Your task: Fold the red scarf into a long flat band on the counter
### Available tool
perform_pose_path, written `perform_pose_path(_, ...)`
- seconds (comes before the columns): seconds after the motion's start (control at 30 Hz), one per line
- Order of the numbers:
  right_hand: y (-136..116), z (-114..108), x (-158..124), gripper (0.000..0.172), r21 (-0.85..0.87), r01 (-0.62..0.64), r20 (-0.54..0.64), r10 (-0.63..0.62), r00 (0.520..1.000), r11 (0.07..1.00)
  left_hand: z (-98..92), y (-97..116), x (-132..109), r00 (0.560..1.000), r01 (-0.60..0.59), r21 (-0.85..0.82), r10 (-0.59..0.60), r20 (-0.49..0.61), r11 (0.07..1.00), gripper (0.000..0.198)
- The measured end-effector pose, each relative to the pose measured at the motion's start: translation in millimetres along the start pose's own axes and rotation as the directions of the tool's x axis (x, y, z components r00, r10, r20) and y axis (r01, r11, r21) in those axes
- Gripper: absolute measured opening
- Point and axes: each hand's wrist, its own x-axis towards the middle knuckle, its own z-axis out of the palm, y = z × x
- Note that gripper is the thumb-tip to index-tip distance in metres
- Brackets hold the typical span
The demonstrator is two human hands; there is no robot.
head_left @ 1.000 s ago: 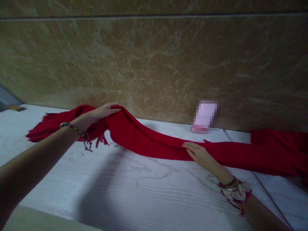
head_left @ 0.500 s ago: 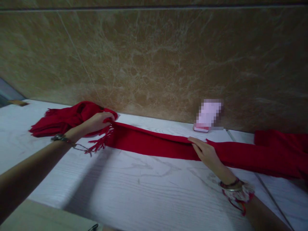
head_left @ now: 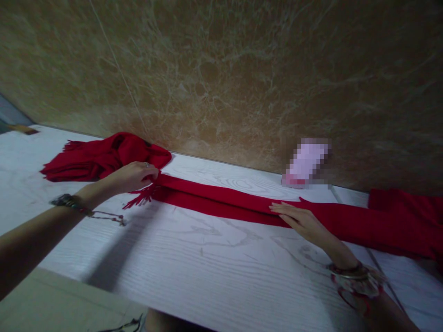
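A long red scarf stretches across the white wood-grain table, its upper edge folded over lengthwise towards me. At its left end, by the fringe, my left hand is closed on the scarf's corner; the fingertips are partly hidden. My right hand lies on the scarf further right, fingers stretched out flat along the folded edge. Under that palm part of the fold is covered. To the right the scarf runs on into a bunched heap of red cloth that leaves the view.
Behind my left hand lies a second red fringed cloth, folded in a pile. A blurred pink, phone-like object leans against the brown marbled wall. A small brownish piece sits at the far left corner. A seam crosses the table at right.
The scarf's upper edge has come down towards me, making a wider fold. My right hand has flattened with its fingers stretched out. The camera view has shifted slightly.
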Motion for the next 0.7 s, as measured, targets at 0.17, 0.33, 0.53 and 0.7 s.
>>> perform_pose_path(0.17, 3, 8, -3, 0.031, -0.073, 0.012, 0.162, -0.001, 0.987, 0.997, 8.4, 10, 1, 0.985, -0.082, 0.090, 0.067, 0.161, 0.992, 0.015)
perform_pose_path(0.33, 6, 20, -4, 0.046, -0.164, 0.025, 0.166, 0.002, 0.986, 0.986, -1.0, 31, 9, 0.990, -0.074, 0.178, 0.051, 0.133, 0.981, 0.032)
perform_pose_path(0.53, 7, 20, -1, 0.048, -0.172, 0.013, 0.089, 0.002, 0.996, 0.985, 17.7, 64, 18, 0.964, -0.240, -0.009, 0.240, 0.112, 0.971, 0.058)
perform_pose_path(0.7, 8, 22, -2, 0.051, -0.267, 0.044, 0.153, -0.002, 0.988, 0.963, 33.3, 60, 17, 0.955, -0.242, -0.087, 0.253, 0.155, 0.966, 0.086)
